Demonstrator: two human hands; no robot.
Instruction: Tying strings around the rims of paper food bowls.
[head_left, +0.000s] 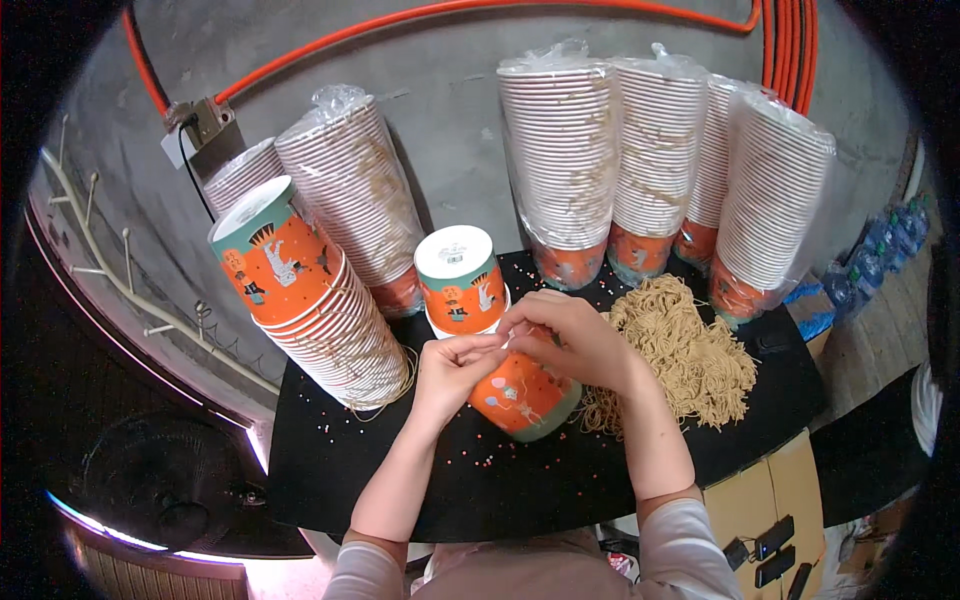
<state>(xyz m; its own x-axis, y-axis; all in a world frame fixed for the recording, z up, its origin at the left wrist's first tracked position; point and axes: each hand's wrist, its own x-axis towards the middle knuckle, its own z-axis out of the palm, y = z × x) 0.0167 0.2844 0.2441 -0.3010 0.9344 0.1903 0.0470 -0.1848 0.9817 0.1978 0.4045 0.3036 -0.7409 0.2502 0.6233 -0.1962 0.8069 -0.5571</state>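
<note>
An orange paper bucket (522, 396) with a green band and printed figures lies tilted at the middle of the black table (400, 480), its banded end toward me. At its far end both my hands meet, fingertips almost touching. My left hand (456, 374) pinches thumb and fingers together beside the bucket's left edge. Over its top, my right hand (566, 338) is closed in a pinch too. A small pale bit shows between the fingertips; I cannot make out what it is. To the right of my right hand lies a tangled heap of tan cords (690, 355).
Just beyond my hands stands an upside-down bucket (458, 268). A leaning bucket stack (305, 300) with cords on it is at left. Plastic-wrapped stacks (565, 150) line the grey wall. Small pink and white beads (490, 460) are scattered. Cardboard (770, 490) lies at lower right.
</note>
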